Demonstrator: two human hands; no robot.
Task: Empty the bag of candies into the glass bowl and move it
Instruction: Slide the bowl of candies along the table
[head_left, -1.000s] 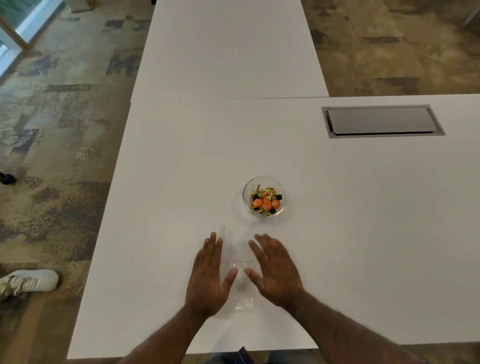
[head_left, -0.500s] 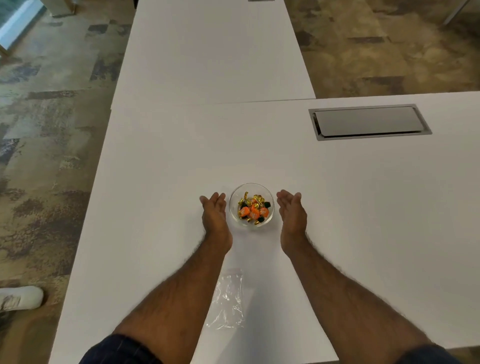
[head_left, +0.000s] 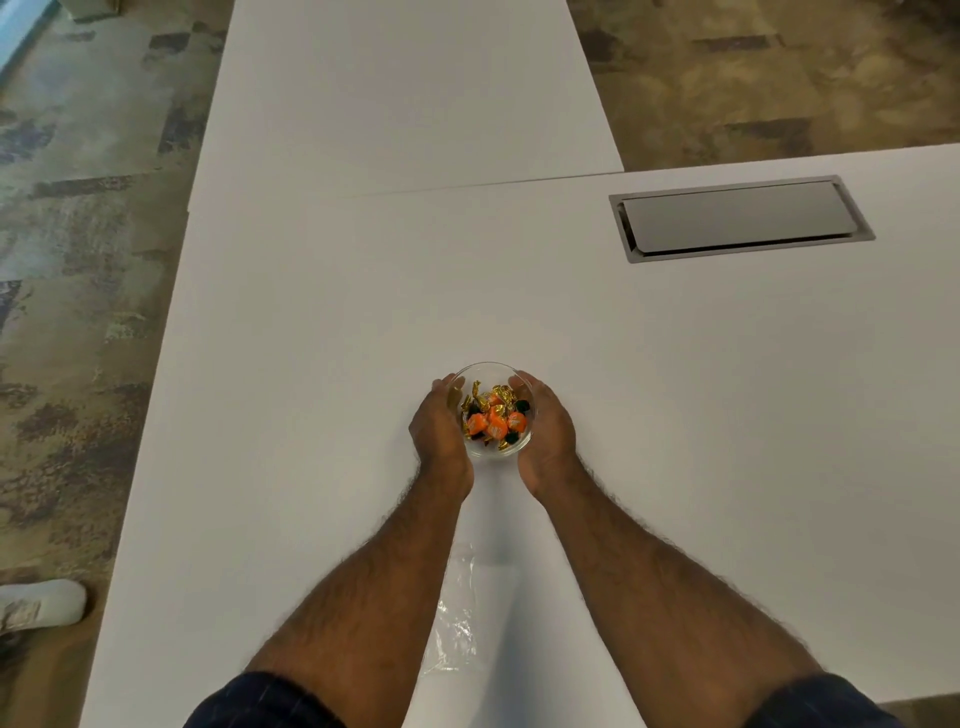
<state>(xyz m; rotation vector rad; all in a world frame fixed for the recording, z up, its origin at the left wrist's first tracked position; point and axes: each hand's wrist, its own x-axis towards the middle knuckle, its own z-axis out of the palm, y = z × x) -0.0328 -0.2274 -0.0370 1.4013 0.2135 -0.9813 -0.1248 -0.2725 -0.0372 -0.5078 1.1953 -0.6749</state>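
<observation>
A small glass bowl (head_left: 488, 370) stands on the white table (head_left: 311, 338), holding several orange, gold and dark wrapped candies (head_left: 494, 420). My left hand (head_left: 440, 431) cups the bowl's left side and my right hand (head_left: 545, 428) cups its right side, fingers curled against the glass. An empty clear plastic bag (head_left: 457, 618) lies flat on the table between my forearms, near the front edge.
A grey metal cable hatch (head_left: 740, 218) is set into the table at the back right. A second white table (head_left: 405, 93) butts against the far edge. A white shoe (head_left: 41, 603) rests on the patterned floor at the left.
Both hands left the flattened bag, reached forward to either side of the bowl, and have now closed in against its sides. The bag stays flat behind them.
</observation>
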